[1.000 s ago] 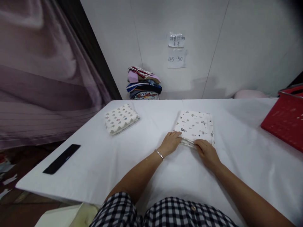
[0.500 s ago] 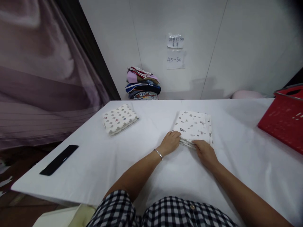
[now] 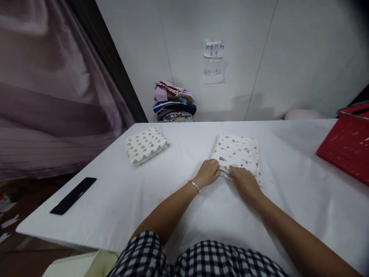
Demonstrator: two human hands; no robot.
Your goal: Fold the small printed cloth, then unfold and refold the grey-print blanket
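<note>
A folded white cloth with small dark prints [image 3: 238, 152] lies on the white table [image 3: 178, 200], just past both my hands. My left hand [image 3: 208, 172], with a thin bracelet at the wrist, has its fingers curled on the cloth's near left corner. Beside it, my right hand [image 3: 244, 181] rests on the near edge, fingers closed on the stacked layers. A second folded cloth with coloured dots [image 3: 146, 145] sits apart at the table's far left.
A black flat device [image 3: 73, 195] lies near the table's left edge. A red plastic basket [image 3: 346, 148] stands at the right. A pile of folded colourful fabrics [image 3: 173, 101] is stacked against the wall behind the table. Paper notes [image 3: 213, 61] hang on the wall.
My right hand has slid left along the cloth's near edge, closer to my left hand. The cloth itself has stayed in place.
</note>
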